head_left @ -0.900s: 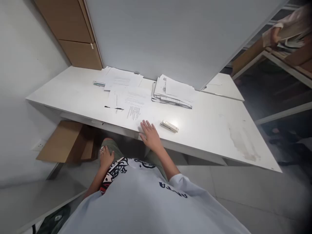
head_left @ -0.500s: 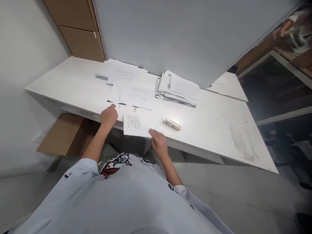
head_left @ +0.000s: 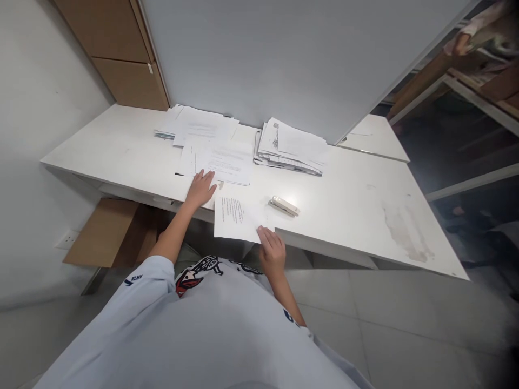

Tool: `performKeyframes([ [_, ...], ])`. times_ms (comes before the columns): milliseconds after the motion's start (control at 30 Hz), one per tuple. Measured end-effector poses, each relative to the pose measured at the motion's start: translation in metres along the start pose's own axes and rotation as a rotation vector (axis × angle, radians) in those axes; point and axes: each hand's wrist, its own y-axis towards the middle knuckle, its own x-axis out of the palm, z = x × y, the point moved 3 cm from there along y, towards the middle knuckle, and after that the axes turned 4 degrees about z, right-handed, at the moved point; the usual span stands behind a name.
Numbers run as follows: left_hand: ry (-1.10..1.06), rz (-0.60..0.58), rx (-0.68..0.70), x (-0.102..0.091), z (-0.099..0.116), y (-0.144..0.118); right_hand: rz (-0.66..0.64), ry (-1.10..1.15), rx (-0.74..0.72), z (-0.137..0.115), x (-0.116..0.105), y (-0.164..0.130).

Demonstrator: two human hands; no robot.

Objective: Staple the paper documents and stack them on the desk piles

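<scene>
In the head view my right hand [head_left: 272,249] pinches the near right corner of a printed sheet of paper [head_left: 239,219], which juts over the table's front edge. My left hand [head_left: 201,189] lies with fingers spread at the near edge of a spread of printed papers [head_left: 227,162]. Just beyond the held sheet, to the right, rests a cream stapler [head_left: 285,206]. Farther back stands a thick stack of papers [head_left: 298,143], slightly uneven at its sides.
The white table [head_left: 344,210] runs along a grey partition [head_left: 259,59]. Cardboard boxes [head_left: 125,81] stand at the back left, and an open carton [head_left: 101,232] sits below the table. Another person's arm [head_left: 464,40] shows at the far right.
My left hand has opened from a closed shape and moved right and forward onto the papers' edge. My right hand has drawn the held sheet slightly toward me and to the right.
</scene>
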Motion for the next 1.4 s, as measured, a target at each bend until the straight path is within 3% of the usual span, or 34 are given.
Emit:
performKeyframes([
  [367, 0.006, 0.039, 0.002, -0.001, 0.002, -0.006, -0.197, -0.022, 0.023, 0.002, 0.019, 0.009],
  [633, -0.083, 0.208, 0.042, -0.011, 0.002, -0.014, -0.313, 0.022, 0.062, -0.007, 0.028, 0.031],
  [833, -0.091, -0.113, 0.148, -0.002, 0.031, -0.044, -0.355, 0.051, 0.072, -0.006, 0.036, 0.043],
  [967, -0.101, -0.051, 0.215, 0.001, 0.055, -0.070, -0.372, 0.064, 0.085, -0.006, 0.040, 0.045],
  [1133, -0.220, 0.022, 0.315, 0.006, 0.069, -0.094, -0.436, 0.052, 0.120, -0.004, 0.043, 0.044],
  [1267, -0.391, 0.136, 0.379, -0.003, 0.079, -0.109, -0.535, 0.079, 0.083, -0.009, 0.023, 0.061],
  [1400, -0.452, 0.289, 0.320, -0.016, 0.081, -0.131, -0.466, 0.168, 0.032, -0.020, -0.040, 0.090],
])
